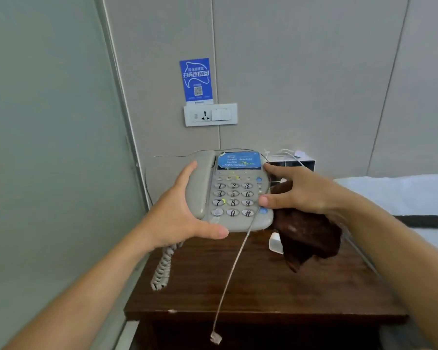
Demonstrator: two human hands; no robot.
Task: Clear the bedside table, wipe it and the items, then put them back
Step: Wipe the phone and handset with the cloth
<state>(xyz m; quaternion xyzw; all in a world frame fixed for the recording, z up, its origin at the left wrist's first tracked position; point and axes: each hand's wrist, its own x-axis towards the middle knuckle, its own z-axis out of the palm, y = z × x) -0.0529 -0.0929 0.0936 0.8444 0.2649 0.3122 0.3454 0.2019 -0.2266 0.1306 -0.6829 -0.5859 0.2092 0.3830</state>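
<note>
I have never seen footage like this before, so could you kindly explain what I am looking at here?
There is one picture, taken by a camera worn on a person's head, looking down at their bare hands. The left hand and right hand grip a beige push-button desk telephone above a dark wooden bedside table. The right hand also holds a dark brown cloth. The phone's coiled handset cord and thin loose line cable hang down. A small white object rests on the table.
</note>
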